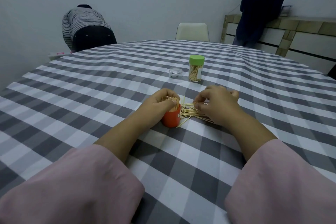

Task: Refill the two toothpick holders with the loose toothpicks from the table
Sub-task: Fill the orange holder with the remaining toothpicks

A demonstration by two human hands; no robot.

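The checked surface (109, 82) carries everything. Your left hand (160, 102) wraps the orange holder (171, 117), toothpicks standing inside; your right hand (217, 104) pinches some from the loose toothpicks (190, 112) beside it. The green-capped holder (196, 68) and clear lid (175, 72) stand farther off.

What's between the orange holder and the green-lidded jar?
In the head view, only bare checked cloth lies between the orange holder and the green-lidded jar.

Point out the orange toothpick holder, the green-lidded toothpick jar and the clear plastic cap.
orange toothpick holder (171, 118): head view, front of its wall.
green-lidded toothpick jar (195, 73): head view, clear body below the lid.
clear plastic cap (176, 73): head view, its side wall.
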